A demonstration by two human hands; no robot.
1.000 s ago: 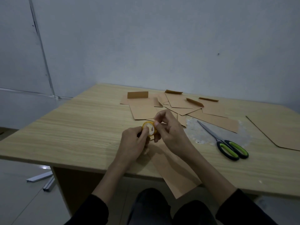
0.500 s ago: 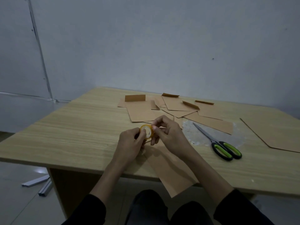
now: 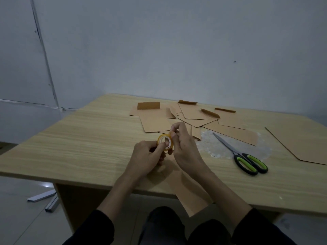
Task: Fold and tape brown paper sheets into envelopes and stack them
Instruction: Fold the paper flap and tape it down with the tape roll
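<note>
A small yellow tape roll (image 3: 165,142) is held upright above the table between both hands. My left hand (image 3: 147,157) grips its lower left side with thumb and fingers. My right hand (image 3: 184,147) pinches at the roll's upper right rim with curled fingertips. Under my hands lies a long brown paper sheet (image 3: 187,193), its near end hanging over the table's front edge. Several folded brown envelopes (image 3: 177,117) are spread at the back of the table.
Green-handled scissors (image 3: 244,156) lie to the right of my hands on a whitish patch. A large brown sheet (image 3: 299,144) lies at the right edge. The wooden table (image 3: 79,142) stands against a grey wall. Metal strips (image 3: 44,198) lie on the floor at left.
Both hands stay on the tape roll. My right fingertips have shifted along its upper rim. The camera has tilted slightly.
</note>
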